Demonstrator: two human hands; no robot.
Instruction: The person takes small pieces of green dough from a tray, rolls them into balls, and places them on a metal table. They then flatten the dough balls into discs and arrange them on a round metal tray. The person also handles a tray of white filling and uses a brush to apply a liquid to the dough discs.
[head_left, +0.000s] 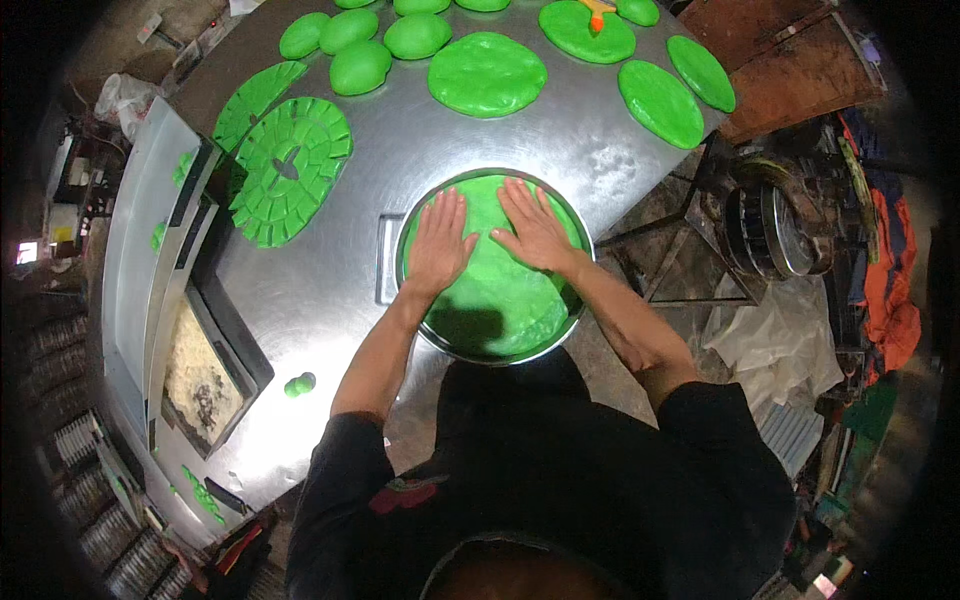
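Note:
Both my hands lie palm down on a sheet of bright green dough (487, 292) that covers most of a round metal pan (510, 361). My left hand (441, 236) rests on the dough's left part, near the pan's wall. On the upper right part of it is my right hand (534, 229), its fingers a little spread. Neither hand grips anything. The pan stands at the edge of a steel table (360, 187), close to my body. A dark shadow falls on the dough's lower left.
Flattened green dough rounds (487, 75) and several dough balls (360, 67) lie beyond the pan. A brush (598, 15) rests on one round. Scored dough discs (289, 172) are at left, near a tray of pale powder (199, 375). Round pans (784, 229) are stacked at right.

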